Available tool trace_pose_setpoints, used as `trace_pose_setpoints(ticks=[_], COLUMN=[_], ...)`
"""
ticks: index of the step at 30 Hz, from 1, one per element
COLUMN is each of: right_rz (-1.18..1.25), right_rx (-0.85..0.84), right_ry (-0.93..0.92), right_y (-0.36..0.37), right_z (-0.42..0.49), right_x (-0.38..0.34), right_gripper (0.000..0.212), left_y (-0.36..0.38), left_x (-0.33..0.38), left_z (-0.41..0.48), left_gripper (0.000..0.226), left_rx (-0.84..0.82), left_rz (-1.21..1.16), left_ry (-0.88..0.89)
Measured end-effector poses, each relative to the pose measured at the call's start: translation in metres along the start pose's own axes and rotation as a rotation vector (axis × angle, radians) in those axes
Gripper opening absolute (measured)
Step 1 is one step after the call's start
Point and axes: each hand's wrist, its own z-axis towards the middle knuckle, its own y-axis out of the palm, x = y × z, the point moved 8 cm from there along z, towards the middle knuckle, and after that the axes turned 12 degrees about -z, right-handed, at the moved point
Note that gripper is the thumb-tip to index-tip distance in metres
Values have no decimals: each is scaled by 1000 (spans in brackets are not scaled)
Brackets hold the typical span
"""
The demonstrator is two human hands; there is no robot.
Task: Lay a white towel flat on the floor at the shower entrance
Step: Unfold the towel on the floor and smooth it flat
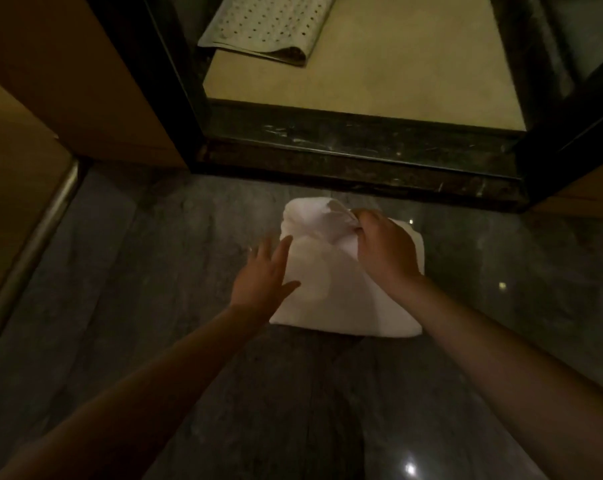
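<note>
While white towel (331, 292) sits folded on dark floor (120, 306) just before shower threshold (345, 157), right hand (385, 252) pinches top layer, left hand (263, 277) spread flat at towel's edge. Risk: 1-hand pull drags whole bundle, leaving towel bunched, not flat.

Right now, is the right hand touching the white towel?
Touching: the head view shows the right hand pinching a fold of the white towel.
</note>
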Motion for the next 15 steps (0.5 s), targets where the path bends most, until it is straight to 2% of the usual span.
trace_pose_setpoints(ticks=[4,8,15], right_rz=[0,-7,-8], right_rx=[20,22,62], right_ry=[27,22,50], right_y=[4,7,-1], right_z=[3,1,11], right_x=[-1,-1,16], right_gripper=[23,22,20], left_y=[35,43,12], left_x=[-8,-11,-11], left_z=[1,7,25], left_gripper=[83,73,64], left_rx=[-122,-90,-77], left_rz=[-203,-396,-355], left_ry=[-155,-248,-143])
